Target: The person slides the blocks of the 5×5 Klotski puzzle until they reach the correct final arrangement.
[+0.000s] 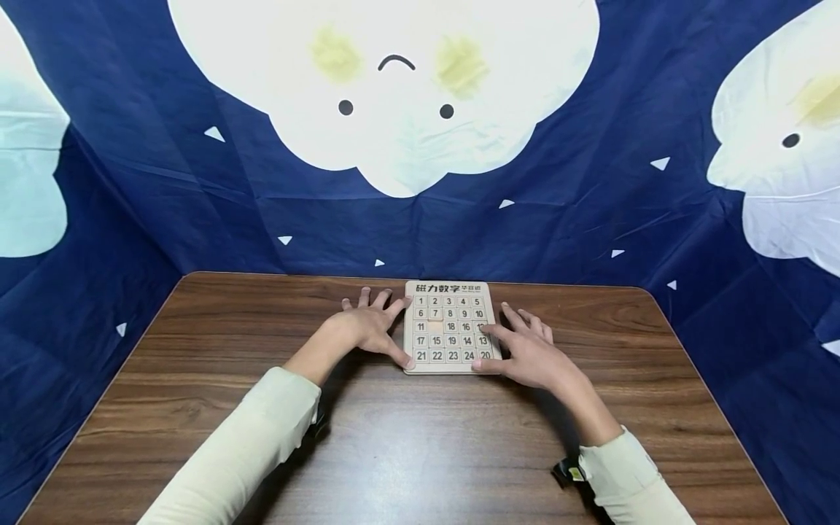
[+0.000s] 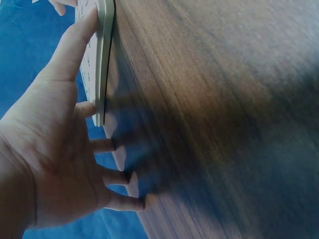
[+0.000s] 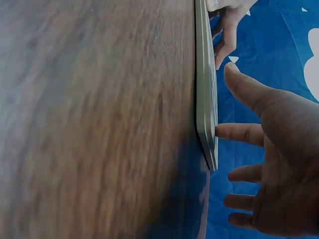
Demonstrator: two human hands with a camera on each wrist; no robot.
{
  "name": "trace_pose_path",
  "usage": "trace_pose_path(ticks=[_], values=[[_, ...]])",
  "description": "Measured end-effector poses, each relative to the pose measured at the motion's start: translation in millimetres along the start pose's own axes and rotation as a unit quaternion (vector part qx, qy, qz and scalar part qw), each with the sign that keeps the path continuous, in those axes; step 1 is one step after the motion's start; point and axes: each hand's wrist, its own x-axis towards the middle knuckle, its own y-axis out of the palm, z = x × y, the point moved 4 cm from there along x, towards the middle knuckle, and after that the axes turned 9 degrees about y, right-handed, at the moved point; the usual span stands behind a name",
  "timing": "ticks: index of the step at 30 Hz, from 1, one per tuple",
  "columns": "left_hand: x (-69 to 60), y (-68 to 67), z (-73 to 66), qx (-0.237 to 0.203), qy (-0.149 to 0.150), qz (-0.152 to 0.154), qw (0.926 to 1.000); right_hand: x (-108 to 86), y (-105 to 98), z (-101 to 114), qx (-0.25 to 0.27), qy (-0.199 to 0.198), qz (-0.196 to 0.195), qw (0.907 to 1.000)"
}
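A pale sliding number board [image 1: 451, 369] lies flat near the table's back edge, its tiles in rows with a gap below tile 7. My left hand [image 1: 369, 328] is spread along its left side, thumb on the lower left corner and index finger at the upper left edge; the left wrist view shows this hand [image 2: 55, 144] with the thumb on the board's face [image 2: 101, 74]. My right hand [image 1: 528, 354] reaches over the right side, index fingertip on the tile right of 16, thumb near tile 20. In the right wrist view, the right hand's [image 3: 284, 149] index finger meets the board [image 3: 203, 89].
The brown wooden table [image 1: 420, 452] extends in front of the board. Behind it hangs a dark blue cloth [image 1: 341, 219] with white clouds and small triangles. A black band [image 1: 568, 472] shows at the right wrist.
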Motion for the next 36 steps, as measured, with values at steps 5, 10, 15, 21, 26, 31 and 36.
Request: trace_pose_path(ticks=[5,10,15,21,26,31,36], values=[[7.3,4.5,4.2,0.001,-0.004,0.003,1.0000,4.3,5.9,7.9,-0.006,-0.019,0.018,0.9996],[13.1,9.1,8.9,0.000,-0.007,0.006,1.0000,-0.3,1.6,6.5,-0.006,-0.027,0.013,0.9995],[5.3,3.4,-0.2,-0.007,0.000,0.003,1.0000,-12.5,-3.6,-2.6,-0.017,-0.011,-0.015,0.9997],[8.8,5.6,5.7,0.000,-0.003,-0.004,1.0000,-8.7,-6.1,1.5,-0.036,-0.011,-0.019,0.9991],[6.7,5.2,5.5,0.002,-0.003,0.001,1.0000,-9.1,-5.1,4.4,-0.053,-0.018,-0.020,0.9982],[1.8,2.1,-0.5,-0.004,-0.001,0.004,1.0000,-19.4,-2.6,5.3,-0.050,-0.017,-0.018,0.9985],[2.3,1.2,-1.8,-0.004,-0.003,0.005,1.0000,-20.1,-0.4,5.1,-0.045,-0.017,-0.032,0.9983]])
